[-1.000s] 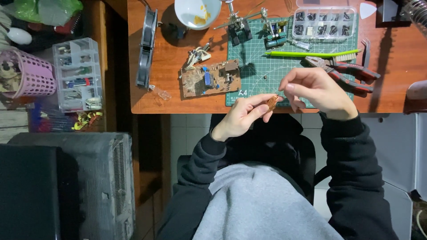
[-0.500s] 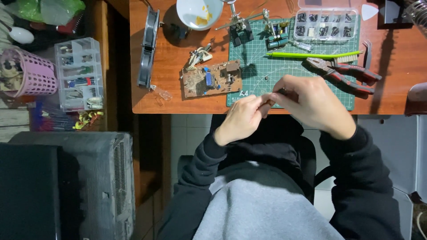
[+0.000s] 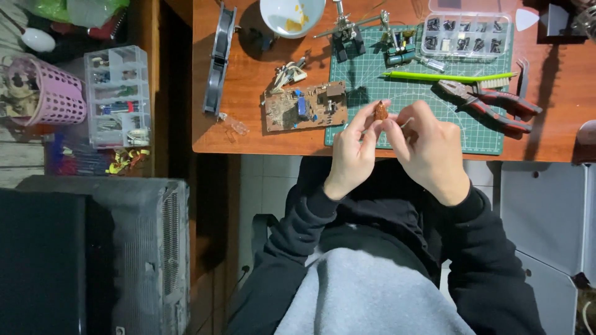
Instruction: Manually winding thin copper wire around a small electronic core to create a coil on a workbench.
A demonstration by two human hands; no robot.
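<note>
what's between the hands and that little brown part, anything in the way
Nothing visible. The left hand and right hand already pinch the small brown component between their fingertips, above the green cutting mat. The circuit board lies apart, to its left.

Black long sleeves, ribbed cuffs, grey garment below, bare hands

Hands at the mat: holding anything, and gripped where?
A small brown component is pinched at its lower end by the left hand fingertips. The right hand pinches a thin pale lead beside it; whether the lead joins the component cannot be told.
</note>
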